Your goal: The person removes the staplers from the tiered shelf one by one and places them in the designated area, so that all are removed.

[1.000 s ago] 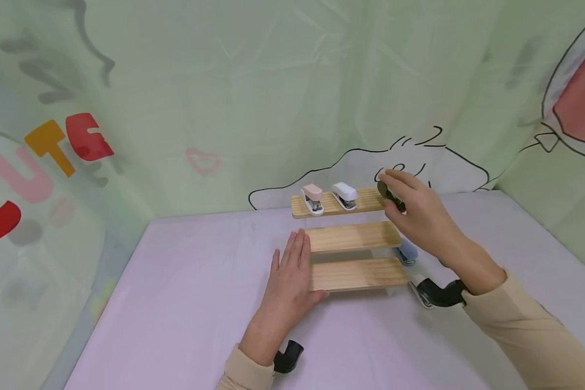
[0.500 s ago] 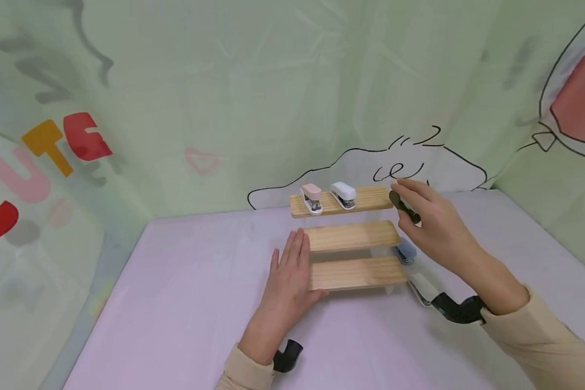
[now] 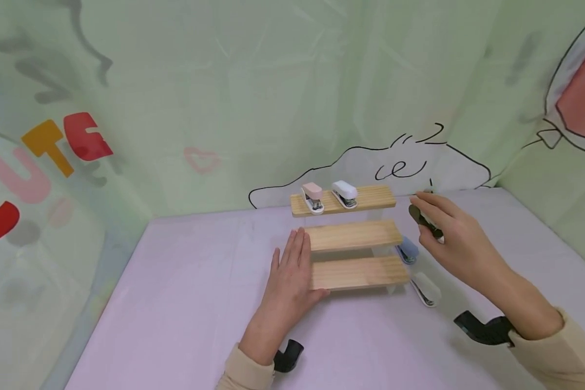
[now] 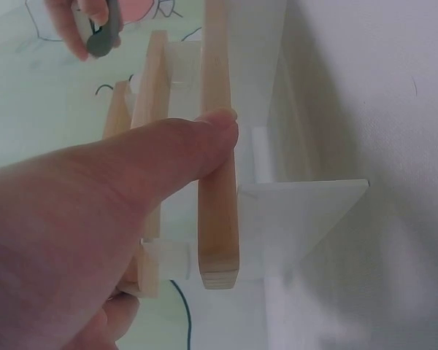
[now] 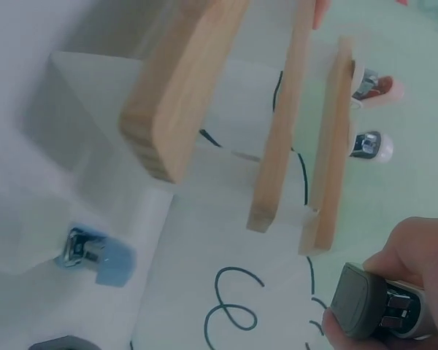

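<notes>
A three-tier stand has wooden planks (image 3: 358,273) on translucent supports. My left hand (image 3: 287,276) rests along its left end, fingers straight at the middle plank. Its thumb (image 4: 197,138) presses the front edge of the lowest plank. To the right of the stand, my right hand (image 3: 460,238) pinches a dark green stapler (image 3: 423,221) in the air, apart from the planks. On the top plank (image 3: 377,198) stand a pink stapler (image 3: 313,195) and a white stapler (image 3: 344,193), side by side.
On the lilac-covered table (image 3: 185,319), a blue stapler (image 3: 408,250) and a whitish stapler (image 3: 426,288) lie beside the stand's right end. A printed green curtain (image 3: 273,81) hangs behind. Black curved pieces (image 3: 485,329) sit at both wrists.
My right hand has moved right and down, away from the top plank's right end, with the dark green stapler in it. The whitish stapler shows more fully. My left hand stays put.
</notes>
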`<state>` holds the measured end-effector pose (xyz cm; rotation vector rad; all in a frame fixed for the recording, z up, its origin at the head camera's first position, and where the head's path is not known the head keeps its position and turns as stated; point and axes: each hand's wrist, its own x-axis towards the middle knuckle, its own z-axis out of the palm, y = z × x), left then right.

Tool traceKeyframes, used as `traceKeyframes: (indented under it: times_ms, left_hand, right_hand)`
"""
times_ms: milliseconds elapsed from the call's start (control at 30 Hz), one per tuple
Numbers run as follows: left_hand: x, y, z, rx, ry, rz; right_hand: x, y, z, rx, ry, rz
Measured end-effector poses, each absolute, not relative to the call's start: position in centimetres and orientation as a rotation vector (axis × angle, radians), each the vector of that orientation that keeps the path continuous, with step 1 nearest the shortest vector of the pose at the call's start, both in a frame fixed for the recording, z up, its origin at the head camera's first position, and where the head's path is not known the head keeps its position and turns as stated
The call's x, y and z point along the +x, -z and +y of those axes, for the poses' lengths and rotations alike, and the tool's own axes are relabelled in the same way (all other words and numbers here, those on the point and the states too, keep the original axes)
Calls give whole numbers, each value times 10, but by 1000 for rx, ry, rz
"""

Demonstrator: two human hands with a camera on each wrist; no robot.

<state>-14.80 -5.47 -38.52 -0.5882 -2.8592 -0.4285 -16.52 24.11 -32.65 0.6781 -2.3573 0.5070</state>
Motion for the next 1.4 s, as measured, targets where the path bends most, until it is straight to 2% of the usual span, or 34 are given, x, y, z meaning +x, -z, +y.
traceKeyframes:
  times_ms: [1400]
  left_hand:
    - [-148,386,-53,-597,433,-2859]
  right_hand:
    - [-122,375,297,517,-403,-2515]
